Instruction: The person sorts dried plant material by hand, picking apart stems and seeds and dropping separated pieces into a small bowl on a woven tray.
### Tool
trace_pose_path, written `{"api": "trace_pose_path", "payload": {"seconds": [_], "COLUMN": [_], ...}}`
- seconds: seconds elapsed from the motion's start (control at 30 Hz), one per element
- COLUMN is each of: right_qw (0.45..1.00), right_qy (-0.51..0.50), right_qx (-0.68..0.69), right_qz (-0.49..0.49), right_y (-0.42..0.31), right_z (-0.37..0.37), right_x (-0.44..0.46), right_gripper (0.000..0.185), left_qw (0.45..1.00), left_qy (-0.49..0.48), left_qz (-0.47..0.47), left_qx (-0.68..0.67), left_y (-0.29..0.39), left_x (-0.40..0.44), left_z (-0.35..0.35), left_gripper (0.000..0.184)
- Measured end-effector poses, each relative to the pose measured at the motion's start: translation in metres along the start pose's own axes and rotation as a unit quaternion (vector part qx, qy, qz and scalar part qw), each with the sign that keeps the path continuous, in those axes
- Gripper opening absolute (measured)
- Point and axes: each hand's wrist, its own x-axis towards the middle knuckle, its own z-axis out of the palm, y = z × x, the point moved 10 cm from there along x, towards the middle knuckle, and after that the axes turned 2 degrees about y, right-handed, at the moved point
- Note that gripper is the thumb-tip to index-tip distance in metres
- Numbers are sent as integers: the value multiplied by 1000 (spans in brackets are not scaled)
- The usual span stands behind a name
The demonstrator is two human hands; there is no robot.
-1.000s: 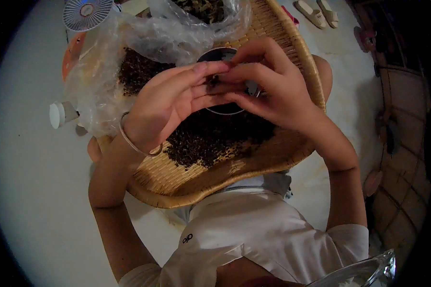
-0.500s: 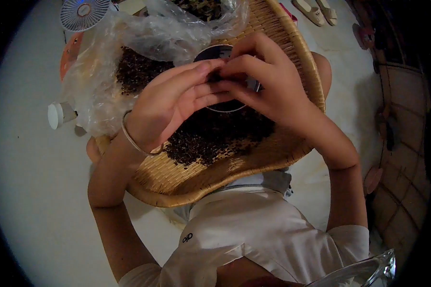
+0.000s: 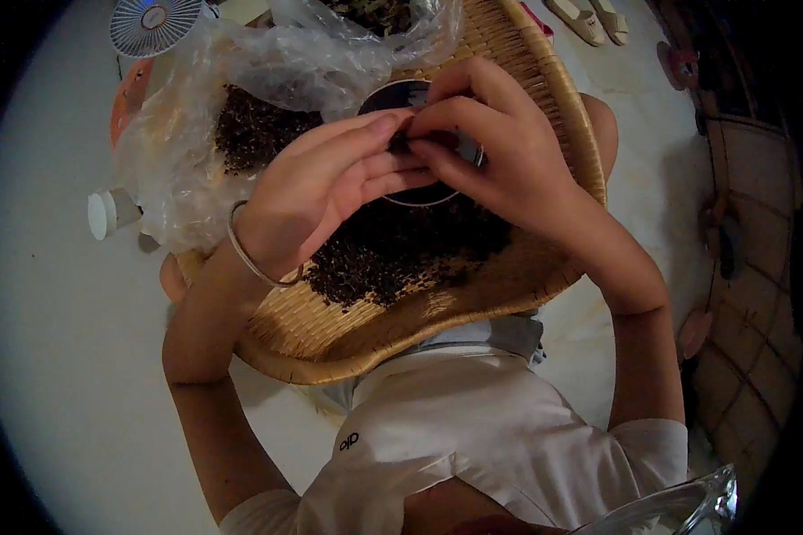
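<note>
My left hand is cupped palm up, with a small clump of dark dried leaves, which look like tea, on its fingers under the thumb. My right hand meets it from the right, thumb and fingers pinched at that clump. Below both hands sits a round bowl with a pale rim, partly hidden by them. It rests in a woven bamboo tray on my lap. A loose heap of the same dark leaves is spread on the tray in front of the bowl.
A clear plastic bag with more dark leaves lies over the tray's left side. Greener leaves show at the top. A small fan, a white-lidded jar and slippers are around the tray.
The fingers of my right hand have shifted slightly at the clump, and more of the dark leaves shows between my hands. Everything else stays nearly the same.
</note>
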Motion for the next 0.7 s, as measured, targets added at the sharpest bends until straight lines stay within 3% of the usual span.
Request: {"api": "trace_pose_path", "payload": {"seconds": [0.13,0.2,0.3,0.43,0.6,0.7], "right_qw": [995,963,934,915,887,902], "right_qy": [3,-38,-34,-38,-54,-60], "right_qx": [82,215,300,343,389,374], "right_qz": [60,155,191,210,242,209], "right_y": [10,27,39,41,40,40], "right_z": [-5,4,10,14,17,19], "right_x": [-1,-6,-11,-13,-13,-13], "right_gripper": [15,12,12,12,13,13], "left_qw": [1000,999,999,998,977,974], "left_qy": [-20,-31,-38,-20,16,29], "left_qz": [15,6,-10,-37,-10,5], "left_qx": [-9,3,30,52,210,223], "left_y": [2,-1,-3,-5,5,7], "left_x": [1,4,3,1,-2,-1], "left_z": [3,3,1,-1,-5,-5], "left_gripper": [36,35,33,30,27,23]}}
